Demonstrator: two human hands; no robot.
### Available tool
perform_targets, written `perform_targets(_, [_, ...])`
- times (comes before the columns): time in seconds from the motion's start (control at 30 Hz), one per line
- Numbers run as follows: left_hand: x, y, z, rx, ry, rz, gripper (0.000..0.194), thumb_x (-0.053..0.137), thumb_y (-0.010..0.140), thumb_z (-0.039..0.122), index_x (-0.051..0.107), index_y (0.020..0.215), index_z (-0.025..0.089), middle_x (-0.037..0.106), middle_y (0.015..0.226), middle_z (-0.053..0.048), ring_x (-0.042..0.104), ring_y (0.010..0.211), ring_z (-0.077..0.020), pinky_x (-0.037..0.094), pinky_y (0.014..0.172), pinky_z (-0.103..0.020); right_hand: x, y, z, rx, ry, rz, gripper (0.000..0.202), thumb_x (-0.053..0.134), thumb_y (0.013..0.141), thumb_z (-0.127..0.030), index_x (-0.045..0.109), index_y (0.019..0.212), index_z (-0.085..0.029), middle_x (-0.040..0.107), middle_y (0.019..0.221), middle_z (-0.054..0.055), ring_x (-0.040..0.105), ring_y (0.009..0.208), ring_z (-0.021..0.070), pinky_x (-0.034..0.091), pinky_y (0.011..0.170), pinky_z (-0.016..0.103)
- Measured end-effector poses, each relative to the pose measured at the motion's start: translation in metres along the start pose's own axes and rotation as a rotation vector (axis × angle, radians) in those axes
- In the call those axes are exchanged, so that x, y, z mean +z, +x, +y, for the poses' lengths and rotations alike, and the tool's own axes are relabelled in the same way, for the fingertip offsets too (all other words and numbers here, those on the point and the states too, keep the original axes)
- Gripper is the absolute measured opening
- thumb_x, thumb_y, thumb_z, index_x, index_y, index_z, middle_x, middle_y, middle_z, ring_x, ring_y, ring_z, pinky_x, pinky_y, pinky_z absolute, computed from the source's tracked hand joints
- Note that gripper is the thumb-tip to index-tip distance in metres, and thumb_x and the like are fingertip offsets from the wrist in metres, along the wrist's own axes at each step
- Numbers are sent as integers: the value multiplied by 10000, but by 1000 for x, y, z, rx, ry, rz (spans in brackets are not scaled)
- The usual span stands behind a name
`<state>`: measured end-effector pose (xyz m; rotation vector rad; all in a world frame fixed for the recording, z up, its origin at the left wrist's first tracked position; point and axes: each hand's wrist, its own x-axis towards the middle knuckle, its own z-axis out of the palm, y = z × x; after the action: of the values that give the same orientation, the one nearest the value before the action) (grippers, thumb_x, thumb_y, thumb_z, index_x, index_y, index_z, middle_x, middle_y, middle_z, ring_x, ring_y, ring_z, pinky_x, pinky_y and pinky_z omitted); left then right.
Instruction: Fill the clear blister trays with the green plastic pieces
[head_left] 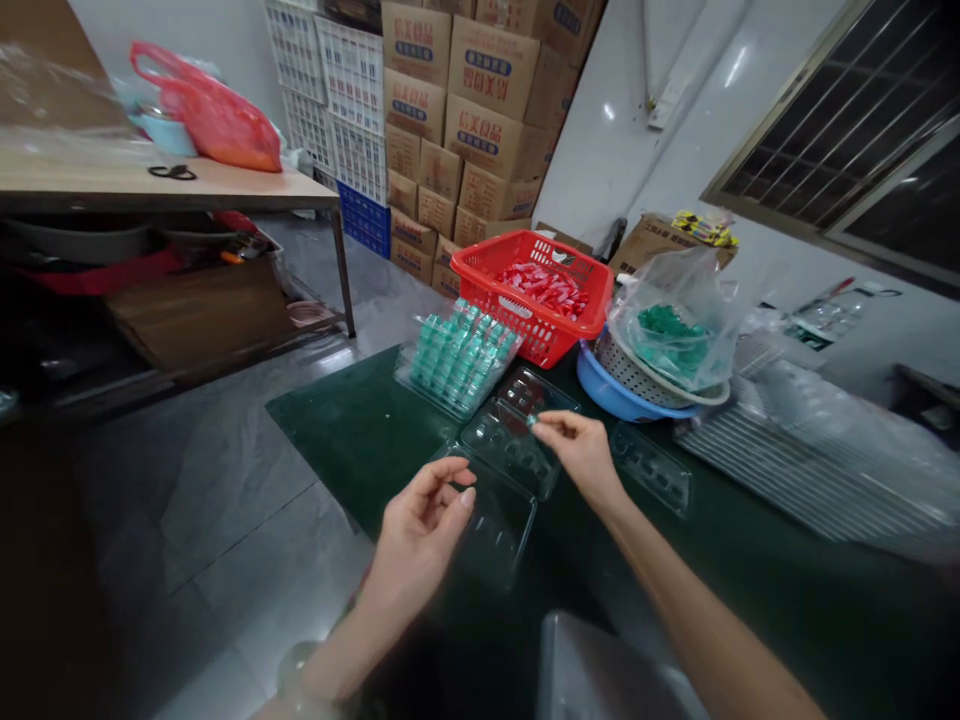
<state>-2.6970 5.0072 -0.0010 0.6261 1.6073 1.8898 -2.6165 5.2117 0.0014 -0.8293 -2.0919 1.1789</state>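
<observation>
My right hand (581, 452) pinches a small green piece (532, 421) between thumb and fingertips, above clear plastic trays with moulded hollows. Under it lies one clear tray (510, 440), with another behind it. My left hand (427, 515) hovers over the near clear lid (499, 530), fingers loosely curled, thumb apart, nothing visible in it. Beyond the hands, a stack of clear packs filled with green pieces (457, 360) stands on the dark green table (337, 415). To the right, a clear bag of green pieces (671, 335) rests in a grey colander (622, 365) over a blue basin (600, 385).
A red basket (487, 285) of red-and-pink wrapped pieces stands at the table's back. Another clear tray (652, 470) and a stack of clear plastic trays (810, 480) lie to the right. Cartons (491, 140) and crates (352, 90) rise behind; a wooden table (225, 185) is at left.
</observation>
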Motion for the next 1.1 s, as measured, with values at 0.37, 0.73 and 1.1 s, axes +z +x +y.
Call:
perform_targets(0.37, [-65,14,-31,290,528,323,193,578,745,221,566,936,195,590,871,-28,535,684,-132,407,615,-231,18,124,66,48,-170,14,293,642,595,-334,685,797,-126,669,667,47,591,603,166,448,602,279])
perform_targets(0.73, [-73,25,-47,425,601,288,165,540,773,178,565,936,182,584,876,-25,541,691,-123,425,599,-233,28,135,73,-45,-382,-152,263,640,611,-339,691,771,-136,669,670,25,592,594,143,442,576,234])
perform_targets(1.1, [-70,31,-58,618,693,296,216,567,729,77,574,925,167,595,892,-46,571,814,-156,458,709,-273,35,124,45,-209,-815,-234,149,581,709,-265,686,795,-205,654,839,49,567,811,189,388,732,271])
